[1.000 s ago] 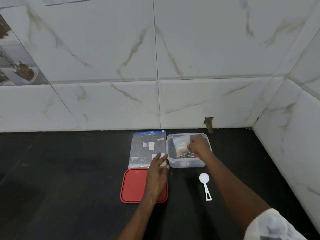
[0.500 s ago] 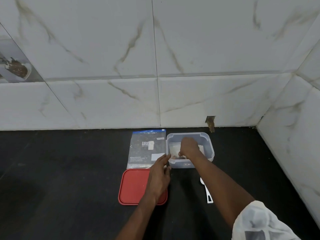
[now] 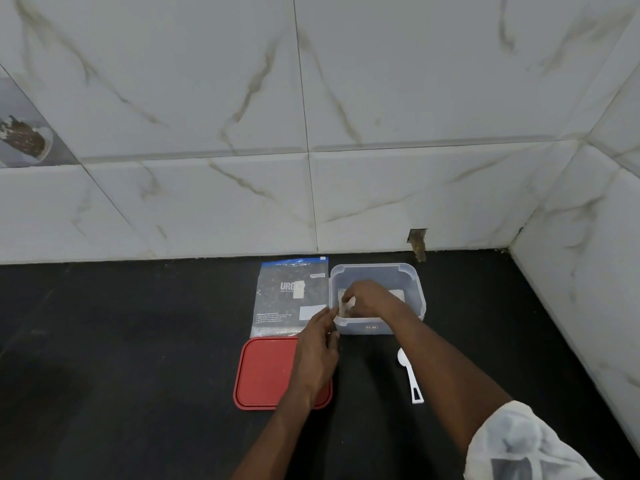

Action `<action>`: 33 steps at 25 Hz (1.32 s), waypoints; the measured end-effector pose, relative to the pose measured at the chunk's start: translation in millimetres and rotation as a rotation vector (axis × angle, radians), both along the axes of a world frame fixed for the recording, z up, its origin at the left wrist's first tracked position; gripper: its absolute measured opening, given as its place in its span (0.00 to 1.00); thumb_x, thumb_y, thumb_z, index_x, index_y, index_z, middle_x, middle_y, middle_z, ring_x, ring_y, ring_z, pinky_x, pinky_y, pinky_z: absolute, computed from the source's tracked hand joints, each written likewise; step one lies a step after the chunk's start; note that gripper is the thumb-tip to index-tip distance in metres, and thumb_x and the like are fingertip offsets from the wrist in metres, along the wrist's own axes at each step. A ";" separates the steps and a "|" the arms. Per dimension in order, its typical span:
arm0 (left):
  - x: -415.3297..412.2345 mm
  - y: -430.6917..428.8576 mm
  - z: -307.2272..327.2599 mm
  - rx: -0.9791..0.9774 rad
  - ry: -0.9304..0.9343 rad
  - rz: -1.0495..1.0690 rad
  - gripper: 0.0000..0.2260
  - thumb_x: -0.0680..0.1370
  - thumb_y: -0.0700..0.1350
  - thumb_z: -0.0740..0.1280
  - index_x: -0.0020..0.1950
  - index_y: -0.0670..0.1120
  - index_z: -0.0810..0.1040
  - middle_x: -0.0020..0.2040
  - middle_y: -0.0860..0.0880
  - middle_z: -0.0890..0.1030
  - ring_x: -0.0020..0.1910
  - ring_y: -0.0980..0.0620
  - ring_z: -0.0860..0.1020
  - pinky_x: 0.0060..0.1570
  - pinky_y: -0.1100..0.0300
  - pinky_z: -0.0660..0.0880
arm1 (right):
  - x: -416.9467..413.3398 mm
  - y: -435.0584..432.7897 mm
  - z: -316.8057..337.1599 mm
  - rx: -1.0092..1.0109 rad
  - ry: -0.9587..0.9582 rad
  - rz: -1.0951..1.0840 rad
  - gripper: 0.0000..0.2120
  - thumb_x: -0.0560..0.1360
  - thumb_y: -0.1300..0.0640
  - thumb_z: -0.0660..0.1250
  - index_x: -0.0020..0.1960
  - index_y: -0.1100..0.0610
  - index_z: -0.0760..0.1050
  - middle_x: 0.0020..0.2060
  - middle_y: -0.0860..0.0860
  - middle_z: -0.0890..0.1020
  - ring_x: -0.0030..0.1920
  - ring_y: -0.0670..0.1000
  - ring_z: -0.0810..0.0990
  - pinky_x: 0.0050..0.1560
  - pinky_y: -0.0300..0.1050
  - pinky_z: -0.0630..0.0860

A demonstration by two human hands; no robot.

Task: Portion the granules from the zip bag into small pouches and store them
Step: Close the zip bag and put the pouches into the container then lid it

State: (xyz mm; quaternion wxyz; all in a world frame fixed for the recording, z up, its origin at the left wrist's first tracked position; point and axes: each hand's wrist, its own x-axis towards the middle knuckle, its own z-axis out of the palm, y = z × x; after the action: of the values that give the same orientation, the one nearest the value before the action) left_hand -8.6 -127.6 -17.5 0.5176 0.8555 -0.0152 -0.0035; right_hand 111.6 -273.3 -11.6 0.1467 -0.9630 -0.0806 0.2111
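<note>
While left hand [image 3: 317, 344], fingers relaxed, is touching box [image 3: 375, 273] corner, right hand [image 3: 369, 299] is resting on pouch [image 3: 396, 293] inside; grip unclear.

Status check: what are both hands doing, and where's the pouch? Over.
Left hand open, touching container corner. Right hand inside it, pinching pouch. Lid off; scoop lies clear of the container.

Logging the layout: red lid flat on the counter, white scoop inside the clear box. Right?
Not quite: the head view shows the white scoop on the counter, nearer the person than the clear box. The red lid does lie flat.
</note>
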 end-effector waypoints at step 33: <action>24.1 49.9 136.0 -0.553 0.013 0.581 0.18 0.81 0.55 0.67 0.41 0.43 0.86 0.36 0.45 0.87 0.38 0.50 0.86 0.46 0.57 0.82 | -91.6 -23.6 137.3 1.167 -0.371 -0.773 0.10 0.77 0.56 0.65 0.42 0.55 0.84 0.37 0.55 0.86 0.41 0.51 0.85 0.49 0.48 0.82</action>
State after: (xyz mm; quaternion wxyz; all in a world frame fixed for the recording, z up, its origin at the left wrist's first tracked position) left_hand 15.4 -77.7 118.5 0.7080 0.6524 0.2301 0.1418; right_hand 20.0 -296.9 125.7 0.6849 -0.7075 0.1424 -0.1002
